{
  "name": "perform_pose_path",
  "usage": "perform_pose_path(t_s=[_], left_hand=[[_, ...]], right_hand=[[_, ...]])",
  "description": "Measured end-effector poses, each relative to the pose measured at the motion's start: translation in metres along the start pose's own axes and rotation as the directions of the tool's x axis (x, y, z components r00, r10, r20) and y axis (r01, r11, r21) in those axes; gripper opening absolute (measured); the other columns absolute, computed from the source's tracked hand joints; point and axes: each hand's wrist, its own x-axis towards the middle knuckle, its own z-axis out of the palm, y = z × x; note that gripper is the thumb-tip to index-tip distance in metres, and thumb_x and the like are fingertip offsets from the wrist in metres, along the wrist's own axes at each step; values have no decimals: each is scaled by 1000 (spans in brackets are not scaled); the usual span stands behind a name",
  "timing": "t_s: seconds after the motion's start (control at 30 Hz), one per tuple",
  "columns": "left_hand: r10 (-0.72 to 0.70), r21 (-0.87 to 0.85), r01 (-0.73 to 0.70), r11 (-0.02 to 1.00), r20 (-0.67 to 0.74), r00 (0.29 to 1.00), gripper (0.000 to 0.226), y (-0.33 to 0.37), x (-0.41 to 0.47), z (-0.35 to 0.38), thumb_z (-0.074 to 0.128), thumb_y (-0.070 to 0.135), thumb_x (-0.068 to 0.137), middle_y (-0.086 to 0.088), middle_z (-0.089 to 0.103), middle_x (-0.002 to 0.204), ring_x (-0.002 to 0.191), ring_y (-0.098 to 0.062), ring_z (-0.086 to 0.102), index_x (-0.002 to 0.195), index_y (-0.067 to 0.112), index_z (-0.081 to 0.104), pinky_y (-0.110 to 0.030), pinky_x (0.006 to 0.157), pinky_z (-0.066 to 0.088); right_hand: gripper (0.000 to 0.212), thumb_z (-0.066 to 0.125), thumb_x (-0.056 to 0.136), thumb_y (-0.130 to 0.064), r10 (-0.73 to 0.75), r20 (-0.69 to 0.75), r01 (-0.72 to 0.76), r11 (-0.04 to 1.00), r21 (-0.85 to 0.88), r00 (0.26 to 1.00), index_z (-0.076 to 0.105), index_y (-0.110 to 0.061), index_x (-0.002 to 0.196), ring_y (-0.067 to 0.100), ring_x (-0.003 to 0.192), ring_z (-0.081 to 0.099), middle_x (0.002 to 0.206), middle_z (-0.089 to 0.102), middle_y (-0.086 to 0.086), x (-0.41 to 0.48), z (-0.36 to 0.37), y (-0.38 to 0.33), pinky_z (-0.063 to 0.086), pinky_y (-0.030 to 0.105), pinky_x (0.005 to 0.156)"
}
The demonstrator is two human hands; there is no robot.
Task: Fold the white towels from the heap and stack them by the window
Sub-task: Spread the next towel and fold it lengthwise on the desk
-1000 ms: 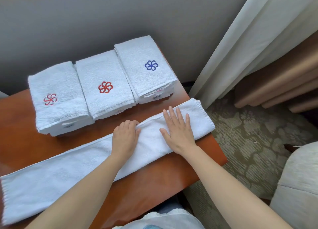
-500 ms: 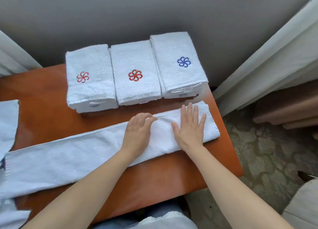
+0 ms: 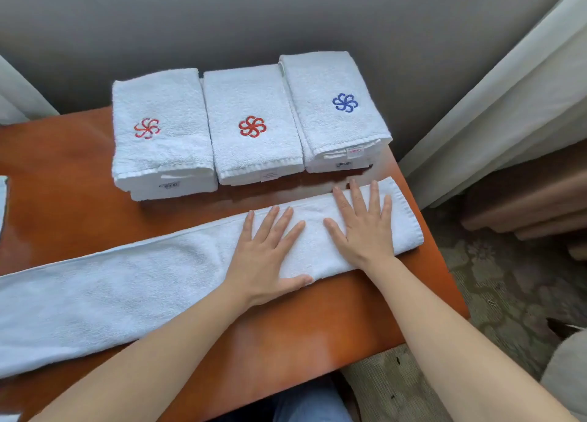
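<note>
A long white towel (image 3: 127, 282), folded lengthwise into a strip, lies across the brown table (image 3: 57, 180). My left hand (image 3: 266, 253) lies flat on it with straight, spread fingers. My right hand (image 3: 365, 228) presses flat on the strip near its right end. Behind them stand three stacks of folded white towels in a row against the grey wall: the left stack (image 3: 158, 129) with an orange flower mark, the middle stack (image 3: 254, 123) with a red one, the right stack (image 3: 333, 104) with a blue one.
A pale curtain (image 3: 508, 97) hangs at the right, beside the table's right edge. Patterned carpet (image 3: 495, 282) lies below it. A bit of another white cloth (image 3: 2, 199) shows at the left edge. A light cushion (image 3: 568, 371) sits at the lower right corner.
My left hand has gone from curled fingers to flat and spread on the strip. My right hand has slid toward the towel's right end. The camera has turned left.
</note>
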Motion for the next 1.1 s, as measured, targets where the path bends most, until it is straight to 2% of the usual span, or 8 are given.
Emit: perform_pose_path(t_s=[0.23,0.4,0.5,0.57,0.67,0.8,0.97,1.1], left_hand=[[40,35,-38,999,-59,997,108,-6,0,13,9,98,69,2,-8,165,151,-17,-16,157,35,3,-55,119,-9],[40,6,-40,999,-124,991,86,-6,-3,19,-2,83,83,5,-10,165,150,-13,-19,156,38,1,-49,120,-13],[51,33,-46,998,-159,986,79,-4,-1,22,3,74,88,5,-6,165,151,-12,-15,157,35,3,-48,121,-11],[45,26,-41,999,-197,979,76,-3,-1,23,15,68,93,4,0,165,152,-12,-8,158,30,7,-45,122,-7],[-48,-12,47,999,-283,958,65,0,-4,25,30,53,100,3,12,165,152,-11,5,157,24,17,-38,123,1],[-175,36,186,982,-207,962,62,13,-1,32,20,57,100,5,2,166,152,-13,-2,157,32,12,-45,121,-5],[-165,-16,165,986,-193,967,62,32,9,29,23,56,100,4,3,166,152,-14,-3,157,31,15,-46,121,-7],[-168,-223,101,969,-308,936,50,25,-7,17,42,44,101,3,29,160,149,-10,19,149,27,40,-34,122,7]], right_hand=[[72,12,90,-74,-25,-105,33,996,81,994,3,-45,155,23,151,-17,166,-6,-7,7,8,10,-14,50,120],[71,18,91,-72,7,-136,3,998,70,991,6,-43,155,24,152,-13,166,-4,-5,3,11,9,-10,52,120],[68,26,96,-65,15,-192,5,995,99,981,9,-40,156,25,152,-12,166,-4,-3,-3,10,-5,-10,53,120],[63,30,99,-58,-54,-239,95,983,160,969,12,-38,156,23,152,-9,166,0,-5,-9,14,-30,-9,53,119],[60,27,100,-56,-143,-178,169,975,143,974,15,-39,156,21,152,-4,166,5,-6,-22,27,-50,-8,52,118],[68,22,94,-69,14,-152,9,989,149,988,12,-41,155,25,152,-5,166,1,-6,-27,26,7,-7,52,120],[71,19,94,-69,161,-133,-142,980,139,978,12,-37,156,35,151,-3,166,2,-1,-26,16,41,-4,55,120],[62,22,99,-59,4,-214,44,974,220,977,12,-37,157,29,152,-7,166,3,-3,-37,11,-14,-9,57,117]])
